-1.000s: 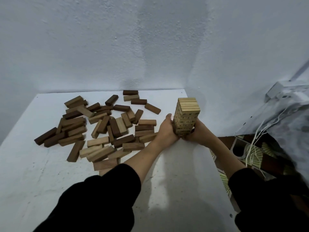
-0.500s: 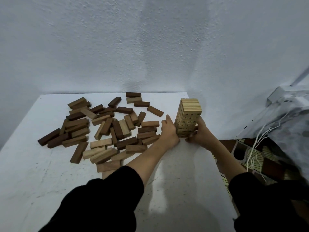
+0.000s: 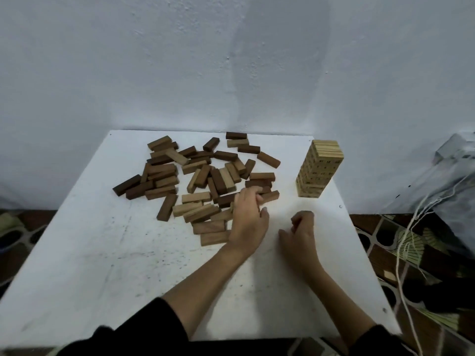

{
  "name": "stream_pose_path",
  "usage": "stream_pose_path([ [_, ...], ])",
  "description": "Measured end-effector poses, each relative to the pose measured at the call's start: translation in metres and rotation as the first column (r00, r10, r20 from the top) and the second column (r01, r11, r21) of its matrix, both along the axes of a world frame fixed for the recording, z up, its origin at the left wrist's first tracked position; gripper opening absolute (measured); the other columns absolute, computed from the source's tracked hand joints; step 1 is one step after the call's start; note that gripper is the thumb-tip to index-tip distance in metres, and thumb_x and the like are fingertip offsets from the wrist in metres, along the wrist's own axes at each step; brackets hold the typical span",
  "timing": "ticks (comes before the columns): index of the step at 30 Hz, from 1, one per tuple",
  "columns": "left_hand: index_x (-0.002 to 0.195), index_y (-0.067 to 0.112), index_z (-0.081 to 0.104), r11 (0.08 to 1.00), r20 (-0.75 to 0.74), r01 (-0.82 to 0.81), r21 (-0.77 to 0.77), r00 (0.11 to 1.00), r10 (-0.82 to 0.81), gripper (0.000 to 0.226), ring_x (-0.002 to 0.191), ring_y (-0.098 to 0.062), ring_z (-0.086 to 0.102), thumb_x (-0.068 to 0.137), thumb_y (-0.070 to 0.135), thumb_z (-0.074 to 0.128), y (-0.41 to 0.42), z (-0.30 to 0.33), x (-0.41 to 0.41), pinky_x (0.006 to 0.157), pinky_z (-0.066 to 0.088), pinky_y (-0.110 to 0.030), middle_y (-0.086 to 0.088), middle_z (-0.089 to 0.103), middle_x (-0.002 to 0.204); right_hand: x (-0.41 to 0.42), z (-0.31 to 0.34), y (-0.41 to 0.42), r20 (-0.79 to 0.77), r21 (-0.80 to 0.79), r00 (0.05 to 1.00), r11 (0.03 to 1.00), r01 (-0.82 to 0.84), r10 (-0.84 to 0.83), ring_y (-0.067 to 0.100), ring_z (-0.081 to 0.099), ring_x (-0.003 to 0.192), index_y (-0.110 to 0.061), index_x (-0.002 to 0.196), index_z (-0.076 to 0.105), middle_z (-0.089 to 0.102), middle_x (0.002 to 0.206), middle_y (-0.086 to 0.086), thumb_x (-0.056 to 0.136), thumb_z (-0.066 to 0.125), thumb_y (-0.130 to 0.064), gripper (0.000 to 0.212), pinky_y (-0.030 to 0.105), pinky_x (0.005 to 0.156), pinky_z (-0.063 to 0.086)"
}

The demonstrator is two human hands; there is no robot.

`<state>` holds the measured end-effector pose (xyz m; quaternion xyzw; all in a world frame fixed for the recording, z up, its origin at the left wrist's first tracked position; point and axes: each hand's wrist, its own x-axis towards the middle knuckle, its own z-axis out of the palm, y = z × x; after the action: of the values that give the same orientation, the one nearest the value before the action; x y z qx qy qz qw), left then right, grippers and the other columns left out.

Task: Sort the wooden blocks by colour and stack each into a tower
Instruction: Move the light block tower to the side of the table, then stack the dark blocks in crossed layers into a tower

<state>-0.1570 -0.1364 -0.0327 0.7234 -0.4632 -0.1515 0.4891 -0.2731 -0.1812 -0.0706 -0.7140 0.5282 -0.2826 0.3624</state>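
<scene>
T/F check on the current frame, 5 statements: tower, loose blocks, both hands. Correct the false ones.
1. A pale tower stands upright near the table's far right corner. True.
2. The right hand grips the tower. False: it is apart from the tower, on the near side, fingers curled, holding nothing visible.
3. The left hand is at the near right edge of the loose blocks. True.
4. The loose blocks are already sorted by colour. False: dark and lighter brown blocks lie mixed in one heap.
5. A second tower stands left of the heap. False: only one tower shows.
</scene>
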Motion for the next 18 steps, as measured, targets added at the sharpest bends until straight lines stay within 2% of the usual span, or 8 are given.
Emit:
stream_pose_path([
  [3,0.113,0.008,0.058,0.995,0.184,-0.096,-0.033,0.978,0.1,0.027,0.101,-0.009,0.04,0.088,0.001,0.053,0.04,-0.011,0.033,0.088,0.038,-0.027,-0.003,0.053,0.108,0.035,-0.003,0.035,-0.036,-0.169,0.979,0.965,-0.203,0.2,0.012,0.039,0.081,-0.013,0.086,0.042,0.042,0.091,-0.002,0.076,0.057,0.01,0.03,0.012,0.068,0.034],
  [6,0.106,0.009,0.062,0.997,0.267,-0.076,-0.021,0.961,0.079,0.022,0.101,-0.014,0.049,0.089,0.007,0.049,0.07,-0.021,0.063,0.086,0.036,-0.023,-0.004,0.06,0.107,0.061,-0.006,0.052,-0.129,-0.35,0.921,0.852,-0.389,0.368,0.01,0.042,0.098,-0.012,0.101,0.056,0.052,0.107,0.001,0.079,0.06,-0.004,0.024,0.007,0.091,0.028],
  [8,0.107,0.01,0.065,1.0,0.349,-0.002,-0.006,0.937,0.004,0.028,0.105,-0.017,0.054,0.089,0.016,0.043,0.085,-0.028,0.078,0.092,0.04,-0.026,-0.004,0.064,0.11,0.076,-0.008,0.059,-0.197,-0.367,0.874,0.793,-0.486,0.444,0.015,0.044,0.11,-0.007,0.114,0.06,0.058,0.117,0.008,0.079,0.056,-0.017,0.036,0.018,0.1,0.029],
  [10,0.104,0.008,0.067,0.999,0.4,0.049,-0.001,0.915,-0.044,0.029,0.105,-0.018,0.054,0.089,0.017,0.043,0.098,-0.038,0.088,0.093,0.04,-0.026,-0.006,0.065,0.108,0.087,-0.006,0.067,-0.211,-0.326,0.85,0.785,-0.527,0.483,0.022,0.049,0.108,-0.004,0.115,0.062,0.059,0.116,0.012,0.077,0.058,-0.016,0.039,0.029,0.096,0.037],
  [12,0.095,0.006,0.068,0.999,0.425,0.047,0.002,0.904,-0.043,0.025,0.097,-0.02,0.052,0.089,0.015,0.045,0.107,-0.045,0.092,0.085,0.045,-0.032,-0.007,0.064,0.099,0.09,-0.008,0.073,-0.213,-0.295,0.832,0.778,-0.554,0.511,0.023,0.05,0.105,-0.004,0.115,0.062,0.058,0.115,0.013,0.079,0.064,-0.009,0.036,0.035,0.095,0.043],
  [14,0.092,0.006,0.068,1.0,0.437,0.026,0.008,0.899,-0.027,0.025,0.093,-0.019,0.049,0.089,0.017,0.046,0.116,-0.049,0.097,0.077,0.045,-0.034,-0.006,0.063,0.096,0.089,-0.01,0.076,-0.23,-0.278,0.807,0.757,-0.591,0.545,0.023,0.048,0.11,-0.004,0.117,0.061,0.056,0.12,0.013,0.082,0.066,-0.005,0.036,0.036,0.099,0.042],
  [16,0.093,0.006,0.068,1.0,0.447,0.006,0.016,0.894,-0.013,0.024,0.091,-0.017,0.046,0.089,0.02,0.049,0.126,-0.051,0.102,0.073,0.045,-0.033,-0.006,0.06,0.094,0.09,-0.012,0.077,-0.231,-0.312,0.835,0.774,-0.55,0.5,0.024,0.043,0.117,-0.003,0.116,0.06,0.053,0.125,0.015,0.078,0.07,-0.003,0.039,0.024,0.106,0.029],
  [18,0.094,0.004,0.066,0.999,0.414,-0.021,0.029,0.91,0.007,0.02,0.089,-0.017,0.045,0.088,0.019,0.054,0.132,-0.051,0.105,0.072,0.045,-0.032,-0.006,0.056,0.094,0.091,-0.01,0.078,-0.203,-0.333,0.899,0.836,-0.436,0.388,0.021,0.038,0.118,-0.004,0.114,0.06,0.051,0.126,0.013,0.077,0.069,0.001,0.038,0.005,0.102,0.012],
])
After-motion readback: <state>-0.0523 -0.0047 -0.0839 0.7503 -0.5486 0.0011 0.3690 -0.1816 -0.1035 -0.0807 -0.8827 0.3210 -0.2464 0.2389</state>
